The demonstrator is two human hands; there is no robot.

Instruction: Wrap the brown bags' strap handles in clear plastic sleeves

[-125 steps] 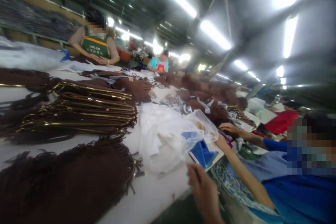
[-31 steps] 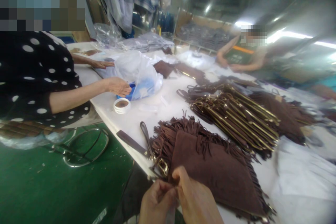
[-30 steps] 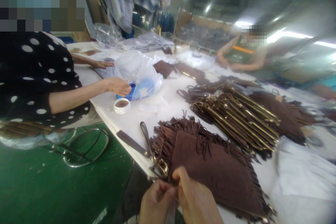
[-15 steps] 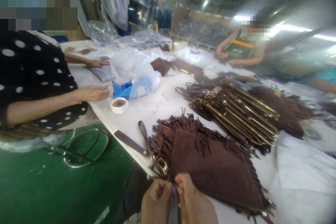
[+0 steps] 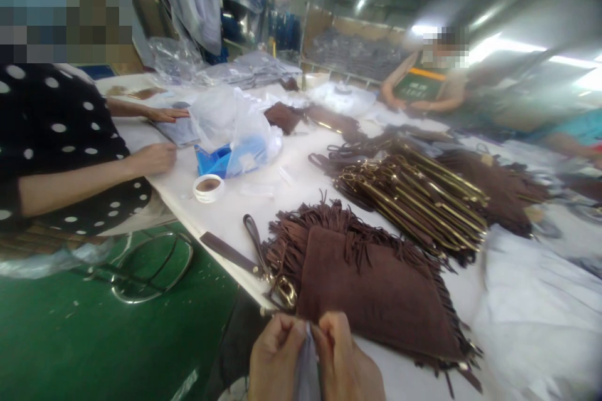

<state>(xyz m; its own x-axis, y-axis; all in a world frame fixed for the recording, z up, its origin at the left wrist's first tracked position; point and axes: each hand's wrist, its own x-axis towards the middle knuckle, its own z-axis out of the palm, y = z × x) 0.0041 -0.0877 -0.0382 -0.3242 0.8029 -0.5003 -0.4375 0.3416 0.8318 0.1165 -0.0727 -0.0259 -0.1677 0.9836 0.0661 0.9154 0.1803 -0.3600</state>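
Note:
At the bottom centre, my left hand and my right hand are close together, thumbs and fingers pinched. Between them is a thin, greyish, see-through piece that looks like a plastic bag, its top edge caught at the fingertips. The rest of it runs down out of view. Just beyond my fingers lies a dark brown fringed suede bag, flat on the white table. At its left corner are a brown wrist strap and gold clasps.
Gold-zipped brown bags are piled behind the fringed one. White sheets lie to the right. A tape roll and a blue tape dispenser stand near a co-worker in a dotted top. Another person works across the table.
The view has shifted slightly. My fingertips have drawn a little apart at the top of the plastic piece. The near co-worker's hand has pulled back left and closed.

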